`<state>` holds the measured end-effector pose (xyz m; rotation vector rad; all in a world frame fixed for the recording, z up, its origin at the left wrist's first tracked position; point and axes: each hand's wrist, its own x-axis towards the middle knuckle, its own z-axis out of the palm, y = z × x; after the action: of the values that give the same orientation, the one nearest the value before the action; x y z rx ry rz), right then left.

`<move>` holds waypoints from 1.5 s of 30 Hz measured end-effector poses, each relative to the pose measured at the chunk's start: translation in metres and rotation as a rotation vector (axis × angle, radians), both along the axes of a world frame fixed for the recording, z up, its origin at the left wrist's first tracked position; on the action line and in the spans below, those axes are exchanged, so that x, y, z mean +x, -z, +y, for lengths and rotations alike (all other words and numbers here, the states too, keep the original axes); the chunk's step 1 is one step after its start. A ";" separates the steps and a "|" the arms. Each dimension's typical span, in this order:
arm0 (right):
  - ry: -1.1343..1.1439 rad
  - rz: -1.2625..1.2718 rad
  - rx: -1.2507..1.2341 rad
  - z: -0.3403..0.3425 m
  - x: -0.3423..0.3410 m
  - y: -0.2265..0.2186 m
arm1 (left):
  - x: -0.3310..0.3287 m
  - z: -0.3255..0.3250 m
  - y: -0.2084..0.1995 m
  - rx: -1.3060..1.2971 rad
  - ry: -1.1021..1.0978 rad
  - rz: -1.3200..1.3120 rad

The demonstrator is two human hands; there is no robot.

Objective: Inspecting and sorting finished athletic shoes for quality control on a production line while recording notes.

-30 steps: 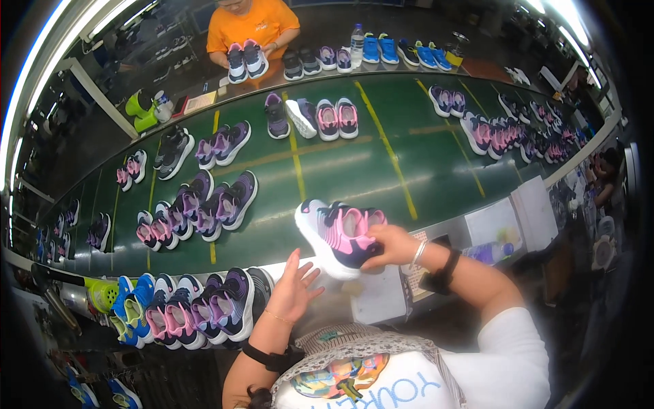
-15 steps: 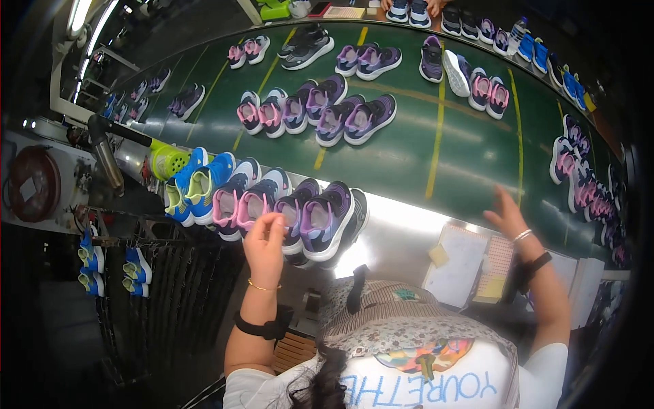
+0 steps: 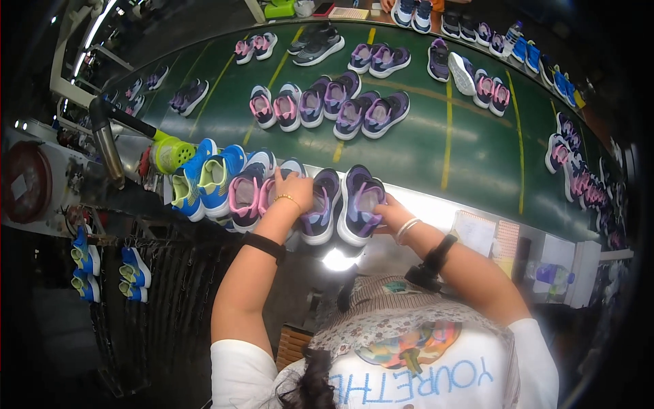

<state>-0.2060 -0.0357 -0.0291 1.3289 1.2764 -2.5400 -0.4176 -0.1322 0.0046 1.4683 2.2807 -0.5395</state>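
Note:
My right hand [image 3: 390, 213] grips a dark purple sneaker [image 3: 361, 204] by the collar at its right side. A matching purple sneaker [image 3: 320, 211] stands just left of it, and the pale soles face each other. My left hand [image 3: 296, 191] has bent fingers and presses down between that left sneaker and a pink-lined navy sneaker [image 3: 266, 198], partly covering the latter. What its fingertips close on is hidden. Beyond it come another pink-lined sneaker [image 3: 244, 194] and a pair of blue sneakers with lime linings [image 3: 218, 180].
A green conveyor belt [image 3: 415, 160] with yellow lines carries several pairs of sneakers. Blue sneakers [image 3: 135, 273] hang at the lower left, near a metal nozzle [image 3: 107, 150]. Papers [image 3: 475, 232] lie right. Across the belt, a person's hand [image 3: 387, 5] is near more shoes.
My right hand has come in from the right and taken hold of the right purple sneaker. The purple pair has shifted right and parted. My left hand has moved farther forward.

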 end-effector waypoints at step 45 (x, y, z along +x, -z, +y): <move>0.527 0.916 -0.260 0.074 0.334 0.002 | 0.271 0.073 0.131 0.528 -0.849 -2.272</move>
<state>0.1276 0.0383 -0.0315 0.4495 0.5744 -3.7361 -0.1469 -0.0595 -0.1265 0.2436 0.6808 1.3560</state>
